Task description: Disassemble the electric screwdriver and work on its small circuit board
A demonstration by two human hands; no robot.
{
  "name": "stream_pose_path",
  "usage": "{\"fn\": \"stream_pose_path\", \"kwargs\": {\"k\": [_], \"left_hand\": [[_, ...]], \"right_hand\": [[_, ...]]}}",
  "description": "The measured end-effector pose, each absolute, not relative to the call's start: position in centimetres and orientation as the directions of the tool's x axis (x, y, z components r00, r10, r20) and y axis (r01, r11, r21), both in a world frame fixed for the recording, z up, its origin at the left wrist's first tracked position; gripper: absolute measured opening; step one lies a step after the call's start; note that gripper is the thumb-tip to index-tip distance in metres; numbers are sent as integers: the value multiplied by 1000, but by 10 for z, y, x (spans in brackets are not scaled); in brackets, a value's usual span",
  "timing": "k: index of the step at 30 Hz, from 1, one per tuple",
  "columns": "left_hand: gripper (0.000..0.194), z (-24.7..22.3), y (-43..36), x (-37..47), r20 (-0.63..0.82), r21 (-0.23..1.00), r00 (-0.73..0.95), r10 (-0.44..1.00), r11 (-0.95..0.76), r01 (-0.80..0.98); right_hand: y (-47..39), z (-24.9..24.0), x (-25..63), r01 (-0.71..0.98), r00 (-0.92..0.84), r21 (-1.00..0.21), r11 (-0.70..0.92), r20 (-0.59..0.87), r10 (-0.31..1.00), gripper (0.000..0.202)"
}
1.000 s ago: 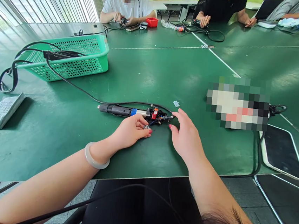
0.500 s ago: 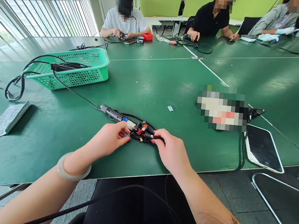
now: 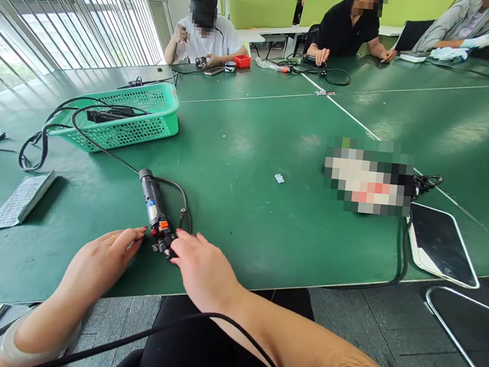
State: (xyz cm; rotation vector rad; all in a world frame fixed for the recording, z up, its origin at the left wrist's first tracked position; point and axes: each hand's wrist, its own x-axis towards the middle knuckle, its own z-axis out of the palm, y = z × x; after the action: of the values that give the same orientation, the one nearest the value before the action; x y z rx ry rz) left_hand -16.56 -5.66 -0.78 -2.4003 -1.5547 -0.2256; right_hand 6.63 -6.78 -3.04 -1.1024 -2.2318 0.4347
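On the green tabletop in front of me lies a black tube-shaped electric tool [image 3: 151, 199] with a cord, its near end uncovered to show a blue and silver section and orange, red and black parts. My right hand [image 3: 204, 266] has its fingers closed around that near end, from the right. My left hand [image 3: 105, 256] rests at the table's edge on the other side, its fingers stretched out, fingertips right beside the red part. Whether those fingertips touch the tool, I cannot tell. A black cord [image 3: 185, 198] loops along the tool's right side.
A green plastic basket [image 3: 146, 129] holding black cables stands at the back left. Nearer is a folded paper with writing [image 3: 20, 199]. A small white piece [image 3: 279, 178] lies mid-table. To the right are a blurred item [image 3: 361, 180] and a phone [image 3: 444, 243]. Several people sit opposite.
Both hands and the tool have moved left. The tool has swung so its near end points toward me, and my left fingers have come off it to its side.
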Motion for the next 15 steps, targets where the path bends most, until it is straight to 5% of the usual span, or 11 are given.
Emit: {"fn": "stream_pose_path", "kwargs": {"k": [7, 15], "left_hand": [[34, -5, -62, -201, 228, -338, 488, 842, -402, 851], [36, 2, -62, -220, 177, -206, 522, 835, -487, 849]], "right_hand": [[-67, -24, 38, 649, -539, -366, 667, 399, 742, 25], [-73, -36, 18, 622, -560, -230, 748, 538, 631, 21]]}}
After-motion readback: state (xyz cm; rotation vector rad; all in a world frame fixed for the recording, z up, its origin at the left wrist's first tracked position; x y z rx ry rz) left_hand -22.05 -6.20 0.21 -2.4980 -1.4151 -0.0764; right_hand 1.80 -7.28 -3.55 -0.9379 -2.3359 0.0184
